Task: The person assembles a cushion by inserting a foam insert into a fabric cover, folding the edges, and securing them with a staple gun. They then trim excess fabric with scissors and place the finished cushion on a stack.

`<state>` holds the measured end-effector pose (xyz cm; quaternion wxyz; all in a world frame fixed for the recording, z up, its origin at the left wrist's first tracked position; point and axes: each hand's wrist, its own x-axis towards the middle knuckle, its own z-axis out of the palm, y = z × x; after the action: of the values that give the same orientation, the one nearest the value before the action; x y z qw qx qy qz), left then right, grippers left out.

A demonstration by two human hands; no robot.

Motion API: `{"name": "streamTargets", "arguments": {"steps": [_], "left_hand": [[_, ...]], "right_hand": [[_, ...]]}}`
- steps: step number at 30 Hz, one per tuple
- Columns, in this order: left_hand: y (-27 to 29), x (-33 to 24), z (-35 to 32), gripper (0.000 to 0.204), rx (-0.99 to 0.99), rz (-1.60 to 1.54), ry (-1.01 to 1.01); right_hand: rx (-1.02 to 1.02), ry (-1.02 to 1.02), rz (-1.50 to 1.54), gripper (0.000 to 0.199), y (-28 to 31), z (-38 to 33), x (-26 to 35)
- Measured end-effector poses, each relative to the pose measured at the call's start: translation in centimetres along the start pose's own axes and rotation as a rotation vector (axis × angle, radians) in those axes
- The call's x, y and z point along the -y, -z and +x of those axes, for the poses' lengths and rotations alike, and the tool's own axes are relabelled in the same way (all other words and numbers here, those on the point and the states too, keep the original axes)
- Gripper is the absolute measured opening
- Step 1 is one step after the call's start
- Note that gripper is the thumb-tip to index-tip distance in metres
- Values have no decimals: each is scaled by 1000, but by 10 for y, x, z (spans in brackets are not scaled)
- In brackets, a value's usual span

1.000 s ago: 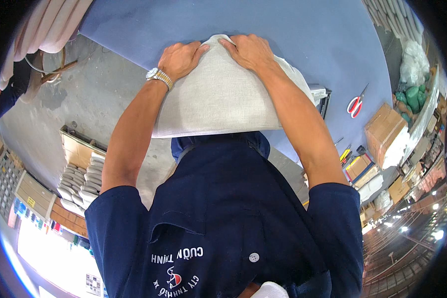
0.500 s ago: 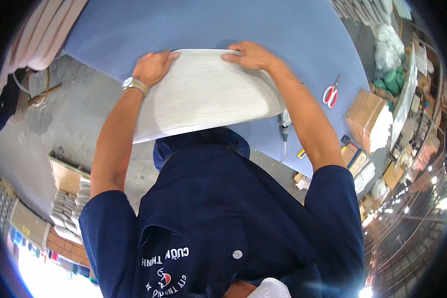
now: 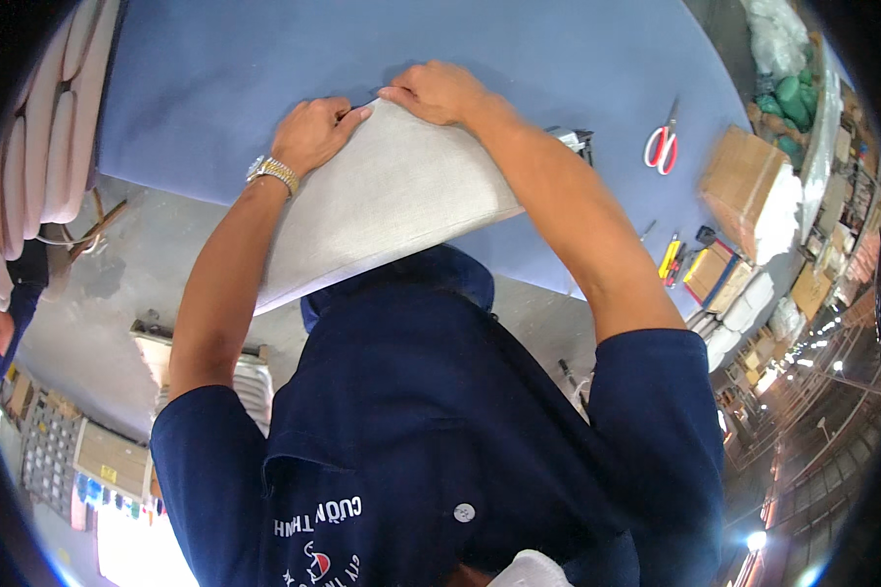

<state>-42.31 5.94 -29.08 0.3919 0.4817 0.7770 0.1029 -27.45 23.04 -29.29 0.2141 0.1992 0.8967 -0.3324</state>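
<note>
A pale grey fabric-covered panel rests at the near edge of a blue-topped table, tilted in front of my body. My left hand, with a metal-banded watch on the wrist, pinches the panel's far edge near its left corner. Close beside it, my right hand grips the far edge around the top corner, thumb on the fabric. The fingers under the edge are hidden. Behind my right forearm a grey metal tool shows only in part.
Red-and-white-handled scissors lie on the table at the right. Nearby are a yellow cutter and a cardboard box. Several pale padded pieces are stacked at the left, with a person's hand below them.
The panel has turned, so a corner now points away from me. My right hand has moved left along with it, closer to my left hand. The grey tool has shifted further out.
</note>
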Motion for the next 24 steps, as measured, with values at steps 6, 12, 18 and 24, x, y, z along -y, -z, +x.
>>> {"name": "streamTargets", "arguments": {"steps": [6, 12, 18, 24], "left_hand": [[-10, 10, 4, 49, -148, 133, -91], [-3, 15, 10, 49, -126, 257, -139], [-1, 21, 14, 50, -153, 257, -220], [19, 8, 27, 71, 139, -48, -73]], "right_hand": [[1, -6, -53, 43, 7, 5, 2], [-421, 4, -7, 32, 47, -27, 8], [-1035, -311, 178, 30, 56, -145, 42], [-1383, -455, 1002, 43, -19, -143, 17]]}}
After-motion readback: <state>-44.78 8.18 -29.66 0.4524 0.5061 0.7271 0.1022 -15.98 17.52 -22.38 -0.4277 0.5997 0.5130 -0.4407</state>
